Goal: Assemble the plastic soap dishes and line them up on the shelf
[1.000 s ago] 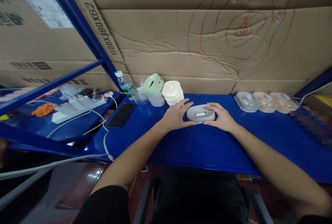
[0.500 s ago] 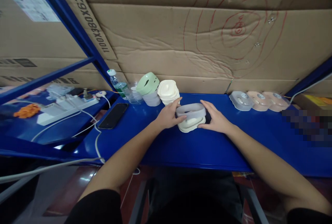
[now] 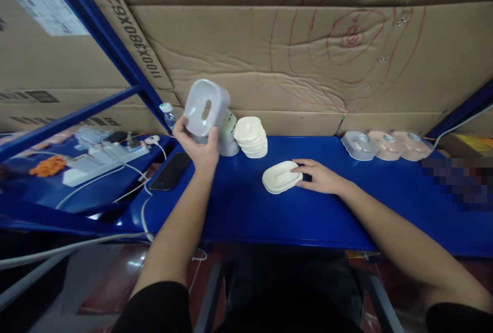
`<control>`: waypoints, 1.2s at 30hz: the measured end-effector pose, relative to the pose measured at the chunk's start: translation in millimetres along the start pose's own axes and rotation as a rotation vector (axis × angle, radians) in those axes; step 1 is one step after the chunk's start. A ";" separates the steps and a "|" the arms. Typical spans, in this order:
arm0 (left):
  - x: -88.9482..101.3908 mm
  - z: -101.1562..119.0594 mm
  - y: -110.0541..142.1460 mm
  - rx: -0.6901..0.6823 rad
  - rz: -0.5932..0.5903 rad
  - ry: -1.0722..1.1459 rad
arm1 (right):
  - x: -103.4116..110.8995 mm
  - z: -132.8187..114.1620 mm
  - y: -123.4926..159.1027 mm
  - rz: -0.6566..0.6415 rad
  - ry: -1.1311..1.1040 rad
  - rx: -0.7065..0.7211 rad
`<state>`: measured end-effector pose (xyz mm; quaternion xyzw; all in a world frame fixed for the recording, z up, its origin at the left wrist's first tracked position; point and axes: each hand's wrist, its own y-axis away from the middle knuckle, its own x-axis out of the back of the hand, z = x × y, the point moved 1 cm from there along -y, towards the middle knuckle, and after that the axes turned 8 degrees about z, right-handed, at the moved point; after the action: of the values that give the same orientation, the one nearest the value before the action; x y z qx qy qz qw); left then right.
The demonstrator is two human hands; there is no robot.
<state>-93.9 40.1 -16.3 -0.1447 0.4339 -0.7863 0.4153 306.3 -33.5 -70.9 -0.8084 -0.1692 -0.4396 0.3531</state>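
My left hand (image 3: pixel 198 145) holds a pale grey soap dish (image 3: pixel 206 109) up in the air, tilted so that the oval slot in its bottom shows. Behind it, partly hidden, are a green soap dish (image 3: pixel 230 123) and a stack of grey ones (image 3: pixel 228 147). My right hand (image 3: pixel 318 176) grips the right edge of a cream oval tray (image 3: pixel 282 176) lying on the blue table, fingers at its far side and thumb at the near side. A leaning stack of cream trays (image 3: pixel 251 139) stands between the two hands, further back.
On the right stand a grey closed box (image 3: pixel 359 145) and two pink ones (image 3: pixel 400 145). A black phone (image 3: pixel 170 171) lies at the left, near a bottle (image 3: pixel 168 114) and a white cable (image 3: pixel 144 212). Cardboard (image 3: pixel 239 55) walls the back of the table (image 3: pixel 246 220).
My left hand has lifted the grey soap dish off the cream tray and carried it left and up, tilting it. My right hand has stayed near the tray and now grips its edge.
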 end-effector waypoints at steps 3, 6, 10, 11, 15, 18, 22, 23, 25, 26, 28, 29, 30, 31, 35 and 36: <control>1.6 -25.3 -16.3 0.153 0.072 -0.058 | -0.3 1.9 0.8 -0.001 -0.002 -0.019; -0.6 -41.9 -18.0 0.258 0.059 -0.107 | 0.1 2.8 0.8 0.009 -0.021 -0.035; -1.9 -43.1 -8.5 0.229 -0.071 -0.239 | 1.1 1.1 -0.1 0.029 -0.062 -0.034; -1.7 -41.3 -6.2 0.208 -0.108 -0.272 | 1.4 0.2 -0.4 0.033 -0.070 -0.029; -1.4 -31.9 -0.3 0.114 -0.236 -0.341 | 3.0 -5.0 -2.1 0.085 -0.090 -0.038; -1.5 -23.8 1.8 0.086 -0.313 -0.379 | 3.4 -9.0 -2.2 0.156 -0.102 -0.057; 0.6 -14.1 1.9 0.070 -0.402 -0.428 | 3.7 -12.4 -2.0 0.259 -0.128 -0.090; 1.2 -12.8 1.3 0.067 -0.412 -0.431 | 4.7 -13.5 -3.8 0.296 -0.132 -0.096; 2.0 -11.9 -0.4 0.056 -0.421 -0.420 | 8.8 -17.3 -12.8 0.394 -0.126 -0.095; 2.0 -12.3 -1.3 0.050 -0.423 -0.407 | 11.6 -20.2 -20.8 0.450 -0.114 -0.090; 1.3 -14.7 -2.9 0.044 -0.415 -0.378 | 16.6 -28.3 -44.4 0.568 -0.082 -0.081; 0.8 -16.4 -3.5 0.046 -0.406 -0.366 | 17.8 -33.2 -59.6 0.605 -0.064 -0.085; 0.4 -18.3 -4.0 0.051 -0.395 -0.356 | 17.6 -38.4 -76.2 0.640 -0.048 -0.099; 0.0 -20.1 -4.5 0.056 -0.384 -0.346 | 15.7 -43.8 -93.5 0.672 -0.035 -0.119; 0.7 -22.9 -7.3 0.064 -0.327 -0.310 | -7.4 -64.2 -154.5 0.777 0.044 -0.252; 1.2 -22.1 -8.3 0.064 -0.308 -0.305 | -16.1 -68.3 -165.5 0.785 0.044 -0.281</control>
<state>-112.0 53.9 -22.7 -0.3133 0.3135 -0.8229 0.3556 160.3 32.7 10.5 -0.8422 0.2208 -0.3077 0.3837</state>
